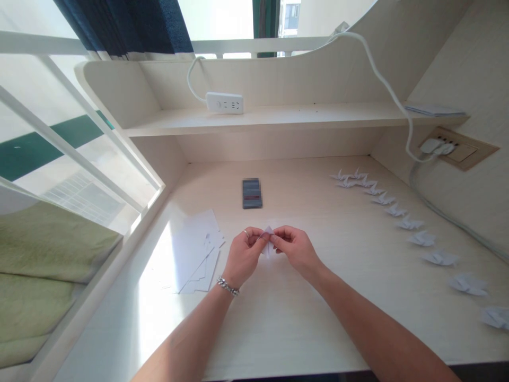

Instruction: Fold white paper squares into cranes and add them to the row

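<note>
A small piece of folded white paper (268, 250) is held between my two hands, above the middle of the desk. My left hand (245, 255), with a ring and a chain bracelet, pinches its left side between thumb and fingers. The right side is gripped by the thumb and fingers of my right hand (293, 245). Its pointed tip shows above the thumbs, and a narrow part hangs below them. My fingers hide much of the folds.
Several folded paper cranes (409, 223) line the right of the desk (318, 318). White paper sheets and cut pieces (194, 249) lie left of my hands. A phone-like dark rectangle (252, 193) lies beyond them. A power strip (225, 103) rests on the shelf (278, 118).
</note>
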Motion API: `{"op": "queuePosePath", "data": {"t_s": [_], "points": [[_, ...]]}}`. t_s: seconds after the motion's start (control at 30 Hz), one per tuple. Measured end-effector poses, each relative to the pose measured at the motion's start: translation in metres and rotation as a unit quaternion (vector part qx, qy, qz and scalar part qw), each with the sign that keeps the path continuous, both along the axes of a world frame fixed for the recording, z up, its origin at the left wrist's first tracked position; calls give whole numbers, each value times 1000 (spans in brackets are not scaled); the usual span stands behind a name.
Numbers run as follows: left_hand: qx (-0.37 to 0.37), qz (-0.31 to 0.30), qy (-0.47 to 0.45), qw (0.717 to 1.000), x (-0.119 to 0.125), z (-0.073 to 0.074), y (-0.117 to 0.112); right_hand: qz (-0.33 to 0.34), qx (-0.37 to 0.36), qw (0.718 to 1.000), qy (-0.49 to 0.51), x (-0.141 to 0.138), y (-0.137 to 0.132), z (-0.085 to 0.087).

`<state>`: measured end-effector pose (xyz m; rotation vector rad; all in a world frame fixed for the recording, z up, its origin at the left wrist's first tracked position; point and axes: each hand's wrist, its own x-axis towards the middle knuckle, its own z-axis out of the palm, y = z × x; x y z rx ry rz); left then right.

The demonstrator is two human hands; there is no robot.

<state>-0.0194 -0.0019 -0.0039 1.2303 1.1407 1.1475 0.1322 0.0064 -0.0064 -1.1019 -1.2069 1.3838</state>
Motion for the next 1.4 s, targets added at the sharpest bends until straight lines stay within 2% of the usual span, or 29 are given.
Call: {"op": "queuePosePath", "data": {"t_s": [0.1,0.2,0.3,0.4,0.67,1.0,1.1,1.23,1.4], "points": [[-11,-16,-19,1000,0,3,-1,3,-6,1000,-1,0,1,0],[-43,-32,-92,994,2,10,-2,-10,-14,1000,11,2,2,1],[-79,-25,-182,980,4,16,-4,-20,-18,999,30,4,3,1],[-90,-15,-211,973,5,18,-4,-17,-20,999,40,4,3,2],[-78,-23,-208,975,5,14,-3,-18,-5,1000,5,5,-1,8],[-63,-37,-158,985,3,4,-1,-17,14,1000,-12,4,1,4],[-65,-22,-122,990,2,5,0,-1,12,1000,1,6,0,7],[-63,3,-105,992,2,8,1,36,-26,998,45,9,0,13],[-51,31,-64,996,2,9,1,11,-20,1000,18,9,0,14]]}}
